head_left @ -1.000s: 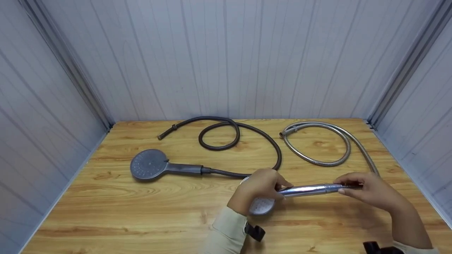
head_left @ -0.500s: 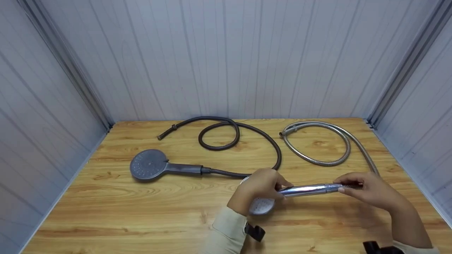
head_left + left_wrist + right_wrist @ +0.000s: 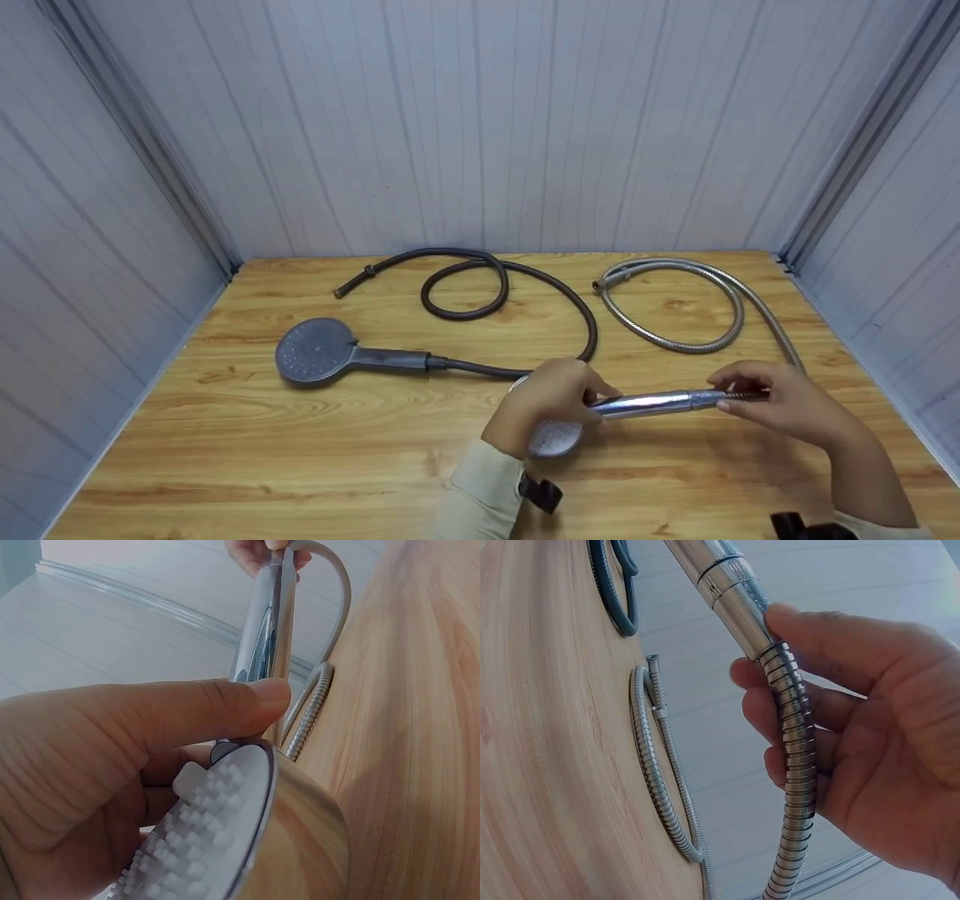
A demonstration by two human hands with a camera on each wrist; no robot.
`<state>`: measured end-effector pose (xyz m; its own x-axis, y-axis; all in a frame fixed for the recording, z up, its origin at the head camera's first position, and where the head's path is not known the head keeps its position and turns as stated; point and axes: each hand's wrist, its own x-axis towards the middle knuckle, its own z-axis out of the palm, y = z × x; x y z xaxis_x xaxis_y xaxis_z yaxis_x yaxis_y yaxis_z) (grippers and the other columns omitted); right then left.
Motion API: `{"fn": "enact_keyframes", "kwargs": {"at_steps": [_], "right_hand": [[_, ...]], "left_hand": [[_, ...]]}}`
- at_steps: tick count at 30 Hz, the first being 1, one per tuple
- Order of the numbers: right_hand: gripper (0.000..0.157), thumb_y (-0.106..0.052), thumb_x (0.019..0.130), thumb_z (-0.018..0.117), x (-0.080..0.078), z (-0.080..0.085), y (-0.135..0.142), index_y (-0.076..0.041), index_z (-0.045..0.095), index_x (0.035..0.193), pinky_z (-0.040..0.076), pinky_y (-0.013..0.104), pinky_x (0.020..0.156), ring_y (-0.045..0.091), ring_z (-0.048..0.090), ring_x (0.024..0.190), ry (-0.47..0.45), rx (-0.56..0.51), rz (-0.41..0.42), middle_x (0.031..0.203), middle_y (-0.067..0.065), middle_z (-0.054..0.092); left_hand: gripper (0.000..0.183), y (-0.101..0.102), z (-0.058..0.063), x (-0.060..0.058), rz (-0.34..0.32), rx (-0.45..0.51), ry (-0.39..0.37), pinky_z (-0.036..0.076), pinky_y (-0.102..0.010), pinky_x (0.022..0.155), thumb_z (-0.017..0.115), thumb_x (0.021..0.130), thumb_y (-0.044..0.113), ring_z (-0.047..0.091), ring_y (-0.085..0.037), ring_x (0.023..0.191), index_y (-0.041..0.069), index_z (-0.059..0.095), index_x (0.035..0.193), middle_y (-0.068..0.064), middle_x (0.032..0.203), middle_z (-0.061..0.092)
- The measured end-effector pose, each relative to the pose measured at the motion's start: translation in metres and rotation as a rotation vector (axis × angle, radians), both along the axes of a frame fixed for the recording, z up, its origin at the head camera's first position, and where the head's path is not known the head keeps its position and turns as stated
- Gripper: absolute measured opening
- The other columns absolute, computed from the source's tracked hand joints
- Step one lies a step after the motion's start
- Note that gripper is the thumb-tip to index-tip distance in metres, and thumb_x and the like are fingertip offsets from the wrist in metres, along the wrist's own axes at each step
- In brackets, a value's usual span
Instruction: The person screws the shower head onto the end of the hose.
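Observation:
My left hand (image 3: pixel 551 396) grips the chrome shower head (image 3: pixel 300 832) at its neck, thumb across the handle. Its white nozzle face (image 3: pixel 556 438) shows below that hand in the head view. The chrome handle (image 3: pixel 645 405) points right, ending at the connector of a metal shower hose (image 3: pixel 798 765). At that connector (image 3: pixel 739 619), my right hand (image 3: pixel 877 705) has its thumb on the side and its fingers curled behind the connector and hose. In the head view the right index finger stands slightly off the connector. Part of the shower head is hidden under the left hand.
A dark grey shower head (image 3: pixel 316 349) lies at the left of the wooden table (image 3: pixel 300 472). Its black hose (image 3: pixel 589 315) loops behind my left hand. The silver hose's coil (image 3: pixel 690 347) rests at the back right. Panelled walls (image 3: pixel 480 127) enclose the table.
The right fingers have shifted slightly at the connector, the index finger lifting a little from it. The left hand and the shower head stay in place.

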<state>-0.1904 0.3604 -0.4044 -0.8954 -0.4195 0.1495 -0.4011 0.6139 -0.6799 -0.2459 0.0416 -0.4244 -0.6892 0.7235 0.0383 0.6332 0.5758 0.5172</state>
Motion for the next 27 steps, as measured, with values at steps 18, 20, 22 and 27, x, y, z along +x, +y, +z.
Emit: {"fn": "enact_keyframes", "kwargs": {"at_steps": [18,20,22,27], "right_hand": [[0.016,-0.013,0.086,0.074,-0.0016,-0.0032,0.0032,-0.014,0.071,0.102,0.049,0.026,0.064,0.012,0.056,0.074,0.015,-0.01,0.024,0.094,-0.002,0.068],[0.016,-0.013,0.087,0.074,-0.0019,-0.0029,0.0033,-0.014,0.071,0.103,0.05,0.026,0.064,0.012,0.056,0.074,0.014,-0.007,0.023,0.095,-0.001,0.069],[0.016,-0.013,0.087,0.073,-0.002,-0.0027,0.0033,-0.014,0.072,0.103,0.05,0.026,0.064,0.012,0.057,0.074,0.014,-0.006,0.024,0.095,-0.001,0.069],[0.016,-0.013,0.088,0.073,-0.0017,-0.002,0.0026,-0.012,0.072,0.103,0.051,0.026,0.065,0.011,0.06,0.077,0.0,-0.014,0.025,0.096,0.0,0.07]], "left_hand": [[0.04,0.0009,0.0,-0.0009,-0.004,-0.018,-0.003,0.039,-0.016,0.055,0.085,0.076,0.019,0.047,-0.002,0.061,0.028,0.074,0.113,0.015,0.067,0.058],[0.04,0.0009,0.0002,-0.0009,-0.004,-0.017,-0.006,0.039,-0.016,0.054,0.084,0.076,0.019,0.047,-0.002,0.061,0.027,0.074,0.113,0.015,0.067,0.058],[0.04,0.0008,0.0001,-0.0009,-0.003,-0.016,-0.01,0.039,-0.016,0.054,0.085,0.076,0.019,0.047,-0.002,0.061,0.027,0.074,0.113,0.015,0.067,0.058],[0.039,0.0003,0.0001,-0.0007,-0.001,-0.009,-0.018,0.039,-0.016,0.054,0.085,0.075,0.018,0.047,-0.002,0.06,0.027,0.075,0.112,0.015,0.066,0.058]]}}
